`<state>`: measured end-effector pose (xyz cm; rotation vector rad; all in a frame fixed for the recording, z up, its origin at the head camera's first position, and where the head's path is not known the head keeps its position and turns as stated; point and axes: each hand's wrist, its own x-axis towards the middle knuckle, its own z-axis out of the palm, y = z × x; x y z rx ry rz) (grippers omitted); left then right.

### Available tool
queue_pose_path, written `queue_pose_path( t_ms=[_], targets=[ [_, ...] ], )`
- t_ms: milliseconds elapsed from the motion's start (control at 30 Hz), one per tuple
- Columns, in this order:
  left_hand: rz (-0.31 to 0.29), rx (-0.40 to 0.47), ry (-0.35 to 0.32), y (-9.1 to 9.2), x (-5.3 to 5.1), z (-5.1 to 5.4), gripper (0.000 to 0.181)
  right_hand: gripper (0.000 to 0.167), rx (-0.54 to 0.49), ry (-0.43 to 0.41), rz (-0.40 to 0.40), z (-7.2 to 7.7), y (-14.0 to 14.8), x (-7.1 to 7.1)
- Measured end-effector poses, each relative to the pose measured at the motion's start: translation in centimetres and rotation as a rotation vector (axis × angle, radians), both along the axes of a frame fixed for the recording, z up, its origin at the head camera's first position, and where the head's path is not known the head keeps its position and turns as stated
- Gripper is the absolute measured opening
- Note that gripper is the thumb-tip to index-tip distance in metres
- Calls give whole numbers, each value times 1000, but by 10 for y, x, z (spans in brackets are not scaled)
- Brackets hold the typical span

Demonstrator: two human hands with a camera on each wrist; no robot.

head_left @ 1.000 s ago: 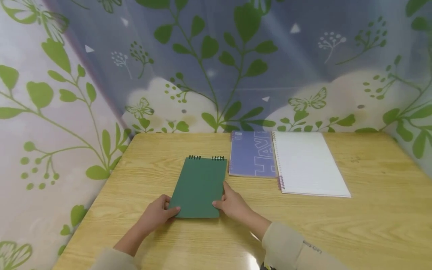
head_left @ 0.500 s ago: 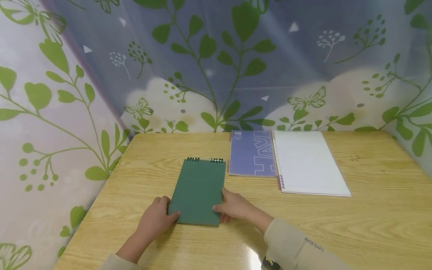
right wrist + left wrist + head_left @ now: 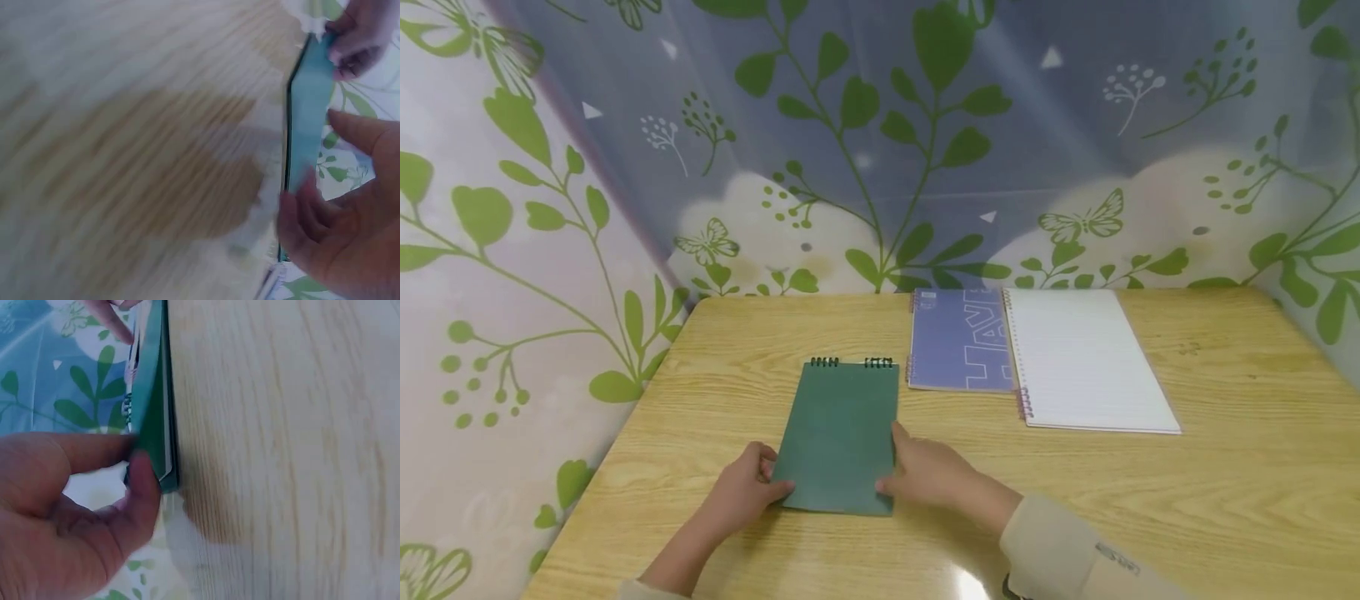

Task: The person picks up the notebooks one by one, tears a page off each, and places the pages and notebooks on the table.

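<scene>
Apparently, handling of the dark-green, top-spiral notebook (image 3: 838, 437) is unfinished: it sits closed on or just above the pale wood-grain table (image 3: 1240, 508), the left hand (image 3: 743, 490) pinching its near-left corner, the right hand (image 3: 936, 475) its right edge, neither yet released. Beyond, a violet-blue spiral notebook (image 3: 951, 346) and a white lined-page spiral notebook (image 3: 1090, 367) already lie side by side.

Leaf-printed blue-and-white backdrop (image 3: 820, 133) behind wood-grain table (image 3: 1240, 492); white glare (image 3: 968, 585) nearby side.

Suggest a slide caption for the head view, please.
Left hand and right hand hold a green notepad near a purple notebook and a lined notebook.
</scene>
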<state>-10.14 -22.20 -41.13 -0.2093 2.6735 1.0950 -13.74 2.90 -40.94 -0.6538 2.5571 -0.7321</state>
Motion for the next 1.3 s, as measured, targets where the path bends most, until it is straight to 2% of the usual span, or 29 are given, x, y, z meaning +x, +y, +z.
queue_pose_path(
  t_ms=[67,167,200,267,333,433,500,533,633,733,867,933,1000,1033,1100,1167,1233,1300],
  targets=[
    [31,146,-43,-2,0,6,53,90,90,119,86,3,-1,3],
    [32,317,-64,-4,-3,19,57,90,195,284,225,9,-1,6],
    [23,353,-57,-5,-5,24,56,87,211,328,259,10,-2,7],
    [-9,367,-22,-8,-9,32,50,71,232,451,293,12,-3,8],
    [-30,373,18,-11,-14,38,43,51,202,597,272,13,-4,7],
    [-38,370,93,-15,-25,41,39,28,90,780,152,17,-5,3],
    [-62,339,136,-17,-34,40,34,20,-10,853,63,21,-4,-1],
    [-92,287,164,-18,-38,38,31,17,-54,860,28,23,-4,-3],
    [-189,53,257,-19,-53,35,29,12,-173,851,-45,31,-7,-12],
    [-264,-145,398,-16,-72,28,30,16,-250,764,-114,37,-8,-18],
    [-269,-232,591,-10,-95,21,17,28,-339,736,-238,35,-4,-16],
    [-253,-257,668,-9,-104,20,9,26,-346,764,-227,29,0,-10],
    [-232,-258,698,-9,-112,23,9,20,-274,759,-120,22,5,-3],
    [-218,-260,705,-9,-116,24,9,19,-203,744,-28,17,7,1],
    [-184,-240,700,-9,-126,27,11,28,-46,647,189,8,9,8],
    [-138,-227,651,-8,-137,28,17,44,89,535,359,-1,9,14],
    [-93,-216,576,-8,-149,26,23,51,168,478,439,-8,6,19],
    [-57,-188,484,-6,-159,23,31,49,199,520,467,-12,2,21]
  ],
)
